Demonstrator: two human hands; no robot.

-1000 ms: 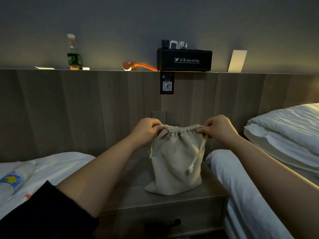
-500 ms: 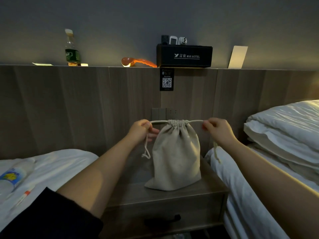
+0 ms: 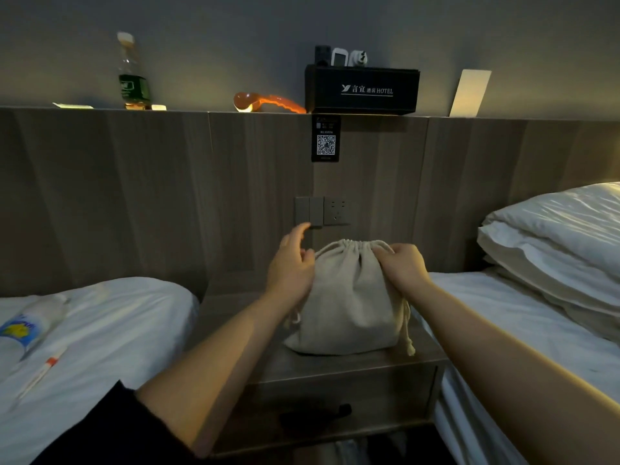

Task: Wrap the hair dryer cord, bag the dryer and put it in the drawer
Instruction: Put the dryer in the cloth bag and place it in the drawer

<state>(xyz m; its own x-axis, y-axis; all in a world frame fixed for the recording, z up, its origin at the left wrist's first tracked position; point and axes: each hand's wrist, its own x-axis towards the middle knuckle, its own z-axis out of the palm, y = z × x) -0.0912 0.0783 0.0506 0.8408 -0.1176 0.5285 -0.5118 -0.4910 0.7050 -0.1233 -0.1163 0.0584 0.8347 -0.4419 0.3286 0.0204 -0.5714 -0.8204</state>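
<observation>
A beige cloth drawstring bag (image 3: pixel 349 307) stands upright on the wooden nightstand (image 3: pixel 335 367), its mouth cinched shut. The hair dryer is hidden, presumably inside the bag. My right hand (image 3: pixel 404 265) grips the bag's upper right side near the gathered top. At the bag's left side my left hand (image 3: pixel 292 266) is open, fingers spread, touching or just off the cloth. Drawstring ends hang down both sides. The nightstand's drawer (image 3: pixel 339 397) is shut, with a dark handle on its front.
Beds with white linen flank the nightstand, the left bed (image 3: pixel 100 330) holding a plastic bottle (image 3: pixel 30 325), the right bed (image 3: pixel 536 330) holding pillows (image 3: pixel 557 236). Switches and an outlet (image 3: pixel 320 211) sit on the headboard. A black hotel box (image 3: pixel 362 90) and a bottle (image 3: pixel 132 73) stand on the ledge.
Both hands let go of the taut drawstrings. The right hand moved onto the bag's top right. The left hand opened beside the bag. The strings now hang loose.
</observation>
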